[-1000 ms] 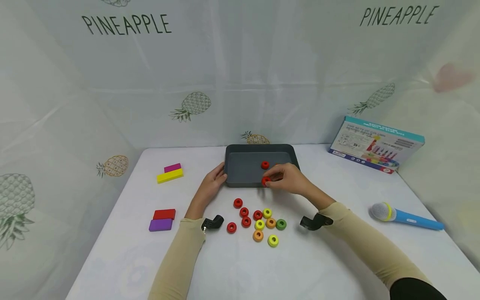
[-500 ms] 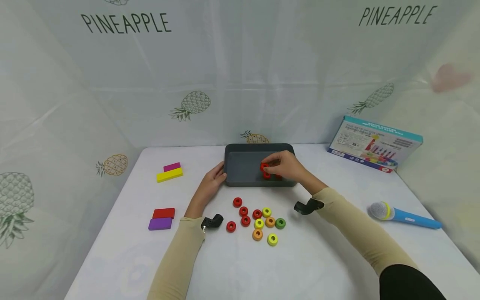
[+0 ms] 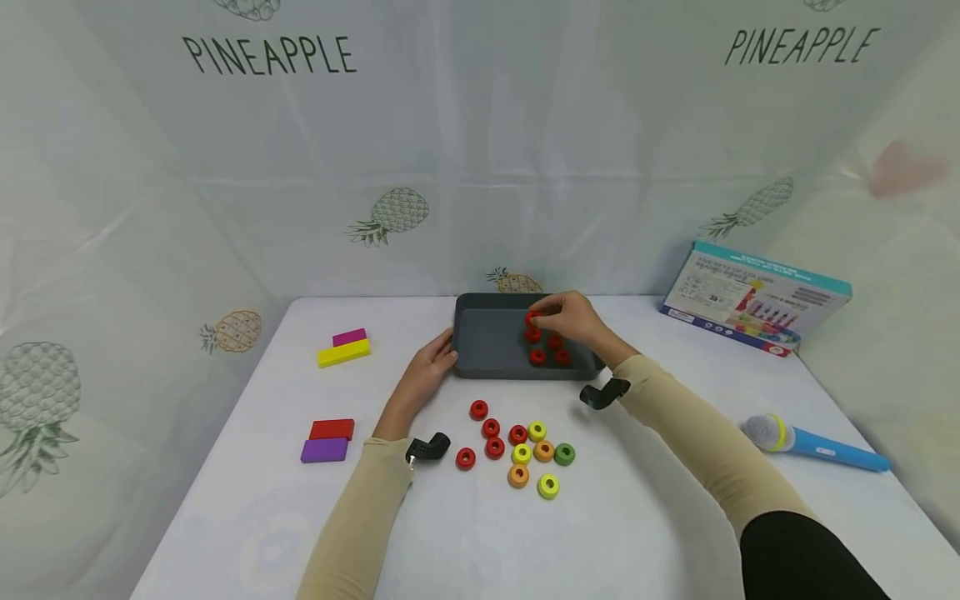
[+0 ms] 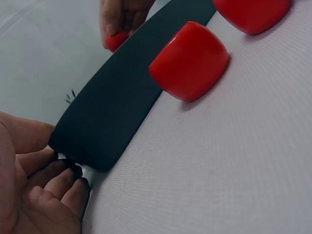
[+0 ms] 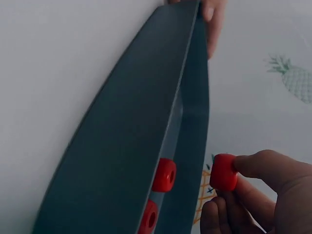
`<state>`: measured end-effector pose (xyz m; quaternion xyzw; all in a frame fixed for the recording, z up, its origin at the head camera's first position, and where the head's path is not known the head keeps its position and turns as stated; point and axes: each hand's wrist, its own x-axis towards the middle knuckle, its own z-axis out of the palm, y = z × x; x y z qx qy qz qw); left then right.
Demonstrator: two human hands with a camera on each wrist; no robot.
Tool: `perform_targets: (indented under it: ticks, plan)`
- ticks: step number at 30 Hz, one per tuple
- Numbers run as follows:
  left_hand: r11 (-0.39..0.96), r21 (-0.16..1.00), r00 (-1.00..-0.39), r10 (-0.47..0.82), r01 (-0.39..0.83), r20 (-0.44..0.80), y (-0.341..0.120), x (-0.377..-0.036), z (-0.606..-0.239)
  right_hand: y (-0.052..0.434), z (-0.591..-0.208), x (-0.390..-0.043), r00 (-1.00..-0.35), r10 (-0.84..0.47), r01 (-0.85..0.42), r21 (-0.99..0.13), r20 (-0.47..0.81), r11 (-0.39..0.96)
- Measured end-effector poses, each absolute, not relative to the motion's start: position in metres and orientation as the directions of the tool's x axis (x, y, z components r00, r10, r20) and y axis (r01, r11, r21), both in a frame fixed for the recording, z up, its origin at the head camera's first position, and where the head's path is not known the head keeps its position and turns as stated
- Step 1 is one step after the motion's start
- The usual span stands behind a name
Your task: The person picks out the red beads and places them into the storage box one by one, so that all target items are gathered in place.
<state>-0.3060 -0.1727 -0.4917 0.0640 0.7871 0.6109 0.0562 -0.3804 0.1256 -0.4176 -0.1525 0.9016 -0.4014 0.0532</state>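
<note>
A dark grey tray (image 3: 487,333) lies near the table's far edge. My left hand (image 3: 423,375) holds its left side, thumb at the near corner and fingers curled by the wall in the left wrist view. Over the right half of the tray, my right hand (image 3: 576,323) pinches a red bead (image 5: 224,172) between thumb and finger. Several other red beads (image 3: 537,357) sit in the tray below and beside that hand, two of them (image 5: 165,174) showing past the wall in the right wrist view.
In front of the tray lie loose red beads (image 3: 494,448), yellow beads (image 3: 548,486), orange beads (image 3: 518,476) and a green bead (image 3: 565,454). Purple (image 3: 324,450), red (image 3: 332,428), yellow (image 3: 344,352) and magenta (image 3: 349,337) blocks lie left. A toy box (image 3: 753,298) and blue microphone (image 3: 832,448) stand right.
My right hand has carried the red bead from the tray's near edge toward its back, uncovering more red beads in the tray. My left hand has stayed at the tray's side.
</note>
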Motion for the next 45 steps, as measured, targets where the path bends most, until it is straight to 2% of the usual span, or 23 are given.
perform_targets:
  ticks: [10,25,37,45]
  plan:
    - [0.242,0.97,-0.985,0.172,0.027,-0.016,-0.172,-0.305,-0.484,0.123,-0.424,-0.405,-0.968,-0.25,-0.18,-0.703,0.003,0.688]
    - [0.234,0.971,-0.989,0.15,0.047,0.011,-0.168,-0.306,-0.483,0.123,-0.428,-0.418,-0.974,-0.227,-0.15,-0.668,-0.028,0.729]
    - [0.24,0.971,-0.986,0.167,0.025,-0.016,-0.168,-0.301,-0.491,0.125,-0.449,-0.409,-0.966,-0.251,-0.143,-0.661,-0.071,0.736]
    - [0.278,0.96,-0.989,0.15,0.041,-0.001,-0.17,-0.302,-0.493,0.123,-0.451,-0.409,-0.967,-0.247,-0.147,-0.672,-0.055,0.725]
